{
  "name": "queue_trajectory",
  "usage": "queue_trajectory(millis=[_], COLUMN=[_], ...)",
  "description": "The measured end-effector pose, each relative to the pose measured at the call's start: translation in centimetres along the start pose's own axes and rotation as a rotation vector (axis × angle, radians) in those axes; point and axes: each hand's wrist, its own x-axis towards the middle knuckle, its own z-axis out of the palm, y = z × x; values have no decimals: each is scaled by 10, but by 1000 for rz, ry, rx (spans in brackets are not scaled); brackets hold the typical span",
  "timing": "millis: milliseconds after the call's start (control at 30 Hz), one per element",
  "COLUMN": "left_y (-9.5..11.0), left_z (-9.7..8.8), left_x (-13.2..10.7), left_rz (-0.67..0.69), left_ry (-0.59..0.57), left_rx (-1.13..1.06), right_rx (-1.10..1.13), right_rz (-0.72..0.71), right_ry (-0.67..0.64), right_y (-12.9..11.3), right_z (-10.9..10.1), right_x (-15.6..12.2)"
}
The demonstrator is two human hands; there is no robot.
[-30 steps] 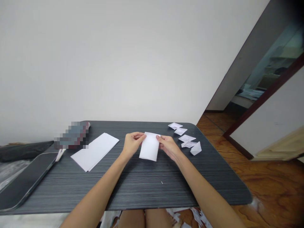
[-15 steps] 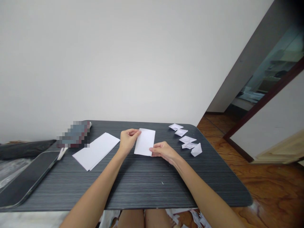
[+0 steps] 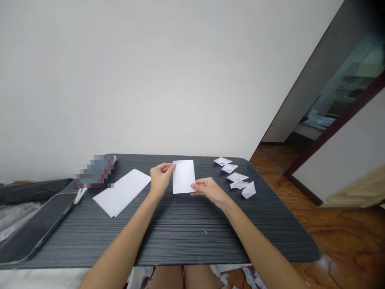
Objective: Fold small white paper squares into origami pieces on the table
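Note:
A small rectangular piece of white paper (image 3: pixel 183 176) is held up over the middle of the dark table, its broad face toward me. My left hand (image 3: pixel 160 176) pinches its upper left corner between thumb and fingers. At the lower right corner, my right hand (image 3: pixel 207 188) grips it the same way. Whether the paper is folded, I cannot tell. To the left lies a stack of larger white paper sheets (image 3: pixel 122 192). Several folded white paper pieces (image 3: pixel 237 177) sit in a slanting row to the right of my right hand.
The dark table (image 3: pixel 177 241) has a rounded right edge and stands against a white wall. A blurred-out object (image 3: pixel 95 170), a dark flat panel with a pale rim (image 3: pixel 39 226) and a long black bundle (image 3: pixel 33 190) are at the left. White paper scraps (image 3: pixel 249 277) lie below the front edge.
Both hands have raised the paper slightly and turned it a little counterclockwise, so it stands more upright. My left hand has shifted slightly left. The grips are unchanged.

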Motion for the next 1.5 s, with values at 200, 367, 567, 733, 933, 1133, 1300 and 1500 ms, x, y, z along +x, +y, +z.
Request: queue_trajectory(millis=[200,367,567,733,933,1133,1300,1500], left_y=[10,20,13,18,33,24,20,22], left_z=[1,10,0,-20,-12,7,11,12], left_x=[-13,-36,-26,-6,-18,-31,-28,-29], left_rz=[491,975,911,816,819,436,75,-27], left_ry=[21,-607,-564,-197,-515,-601,-341,-434], left_rx=[492,875,1017,1050,920,594,206,-53], right_rx=[-442,-908,-1039,-1132,-1158,-581,-19,56], right_rz=[-164,-379,-541,-558,-616,-554,-298,-259], right_ry=[248,272,147,144,41,249,162,195], right_y=[13,12,2,-6,-12,-15,-9,-2], right_z=[-5,-2,-1,-20,-18,-11,-5,-2], right_x=[9,3,-2,-2,-9,-4,2,0])
